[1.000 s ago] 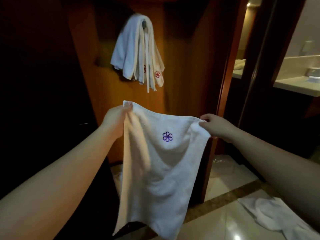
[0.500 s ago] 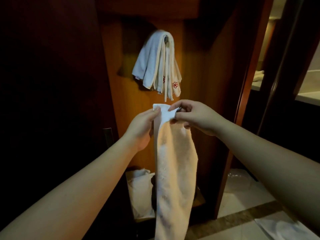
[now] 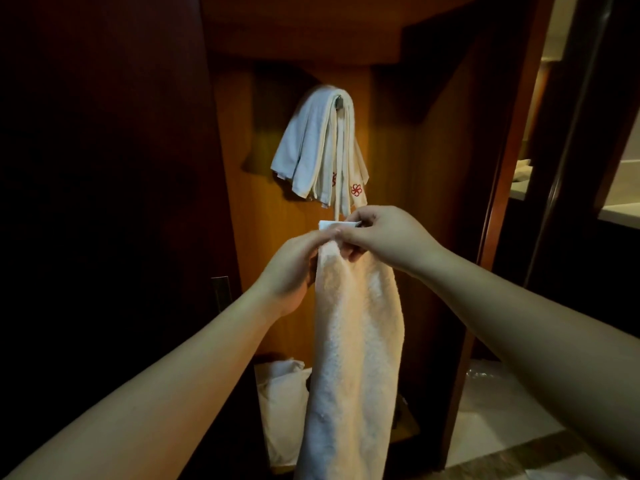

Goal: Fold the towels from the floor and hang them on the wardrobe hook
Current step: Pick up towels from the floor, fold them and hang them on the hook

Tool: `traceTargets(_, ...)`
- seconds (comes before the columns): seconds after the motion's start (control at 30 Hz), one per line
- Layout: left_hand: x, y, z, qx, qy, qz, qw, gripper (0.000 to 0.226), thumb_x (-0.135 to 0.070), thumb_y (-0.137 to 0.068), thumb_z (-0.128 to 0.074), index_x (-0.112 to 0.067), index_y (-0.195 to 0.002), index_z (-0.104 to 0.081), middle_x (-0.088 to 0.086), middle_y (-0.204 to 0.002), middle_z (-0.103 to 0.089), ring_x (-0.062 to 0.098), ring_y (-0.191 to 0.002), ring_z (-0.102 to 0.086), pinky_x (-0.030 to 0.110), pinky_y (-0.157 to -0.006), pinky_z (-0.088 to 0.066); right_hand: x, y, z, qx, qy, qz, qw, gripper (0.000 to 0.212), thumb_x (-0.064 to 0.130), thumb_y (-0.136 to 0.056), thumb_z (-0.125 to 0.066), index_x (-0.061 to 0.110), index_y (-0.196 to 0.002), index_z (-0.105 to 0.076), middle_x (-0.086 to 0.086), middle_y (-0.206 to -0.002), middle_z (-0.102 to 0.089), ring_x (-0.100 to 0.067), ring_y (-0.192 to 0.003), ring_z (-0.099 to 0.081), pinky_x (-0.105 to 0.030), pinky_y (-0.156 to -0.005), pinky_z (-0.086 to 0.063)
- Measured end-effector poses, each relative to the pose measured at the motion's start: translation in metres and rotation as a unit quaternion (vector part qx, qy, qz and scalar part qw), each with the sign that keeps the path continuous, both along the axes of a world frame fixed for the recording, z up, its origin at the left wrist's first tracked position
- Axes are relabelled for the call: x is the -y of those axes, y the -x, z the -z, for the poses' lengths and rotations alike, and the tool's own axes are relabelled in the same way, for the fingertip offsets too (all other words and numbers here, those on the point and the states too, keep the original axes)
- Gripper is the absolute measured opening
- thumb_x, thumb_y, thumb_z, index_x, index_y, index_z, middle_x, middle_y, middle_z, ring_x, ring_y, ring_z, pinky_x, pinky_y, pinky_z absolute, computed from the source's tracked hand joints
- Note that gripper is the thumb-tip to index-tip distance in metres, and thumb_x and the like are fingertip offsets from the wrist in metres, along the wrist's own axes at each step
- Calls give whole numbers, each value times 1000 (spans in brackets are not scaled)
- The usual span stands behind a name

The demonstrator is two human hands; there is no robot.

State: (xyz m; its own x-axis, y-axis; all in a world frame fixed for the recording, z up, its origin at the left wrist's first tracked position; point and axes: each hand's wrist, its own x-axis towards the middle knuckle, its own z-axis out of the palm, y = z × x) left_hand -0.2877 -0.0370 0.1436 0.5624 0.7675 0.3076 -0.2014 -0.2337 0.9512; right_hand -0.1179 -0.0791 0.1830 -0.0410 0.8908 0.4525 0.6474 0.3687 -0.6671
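Since the earlier frames, your hands have met: the towel (image 3: 353, 341), first spread wide with its flower mark showing, now hangs folded in half lengthwise as a narrow strip. Your left hand (image 3: 294, 268) and right hand (image 3: 384, 237) both pinch its top corners together, fingers curled onto the cloth, directly below the hook (image 3: 338, 101). The hook sits on the wardrobe's back panel and already carries a bunch of towels (image 3: 320, 150); your towel's top edge lies just beneath their hanging ends. Another white cloth (image 3: 282, 393) lies low in the wardrobe, far below the hook and behind your strip.

For a good fold, align the two corners flush before you release either hand, and keep the long edges matched so the strip hangs straight. The hook looks crowded; you will probably need to lift the strip's midpoint over the hook rather than push it against the bunch, which could slide off.
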Motion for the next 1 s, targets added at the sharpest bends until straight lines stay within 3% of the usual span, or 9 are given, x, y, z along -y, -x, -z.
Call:
traceTargets(0.13,-7,3,0,-43,-66,-5,997,23,-19,-94,-67,-22,-116,-72,-1,-113,-74,13,-110,-68,22,-82,-55,-5,-2,-10,9,47,-3,999,22,46,-91,-69,24,-91,-71,11,-73,-76,-4,-68,-73,-13,-47,-43)
traceTargets(0.3,-18,12,0,-74,-58,-54,994,22,-27,-100,-56,-29,-106,-77,-2,-104,-76,13,-99,-71,28,-78,-52,-19,-12,-22,74,183,-38,980,30,52,-90,-66,24,-101,-67,5,-80,-78,-8,-70,-74,-19,-54,-45)
traceTargets(0.43,-31,25,-3,-40,7,-56,998,20,-21,-99,-57,-19,-104,-77,8,-105,-75,23,-96,-70,39,-89,-52,-33,-33,-14,204,340,-49,917,23,39,-93,-68,21,-108,-67,1,-75,-75,-10,-63,-68,-26,-63,-46)
traceTargets(0.53,-41,38,-4,-33,28,-68,997,19,-21,-98,-58,-18,-102,-76,7,-101,-75,22,-92,-69,39,-91,-50,-40,-44,3,247,408,-46,878,27,37,-95,-67,20,-116,-65,4,-79,-75,-9,-69,-68,-27,-69,-47)
traceTargets(0.7,-54,63,2,-66,18,-79,994,22,-20,-99,-56,-19,-100,-78,8,-104,-75,23,-92,-71,40,-91,-51,-49,-47,21,275,398,-33,874,32,44,-95,-64,26,-122,-64,7,-103,-71,-8,-92,-67,-24,-75,-53)
traceTargets(0.8,-61,77,8,-80,4,-98,992,24,-21,-101,-54,-24,-102,-78,8,-109,-75,24,-100,-72,39,-89,-53,-52,-52,12,322,256,53,910,50,53,-92,-65,24,-132,-59,16,-114,-59,-8,-98,-59,-25,-80,-50)
traceTargets(0.9,-68,85,13,-75,4,-131,989,26,-23,-102,-53,-31,-101,-78,6,-109,-76,26,-104,-71,41,-90,-54,-53,-52,14,239,122,51,962,33,53,-90,-66,25,-107,-65,13,-97,-62,-8,-86,-59,-20,-67,-43)
traceTargets(1.0,-71,89,17,-79,-7,-139,987,23,-29,-101,-54,-35,-106,-77,4,-110,-75,25,-104,-71,42,-90,-56,-53,-46,27,143,70,26,987,17,43,-90,-70,28,-89,-62,5,-83,-64,-10,-73,-61,-20,-58,-43)
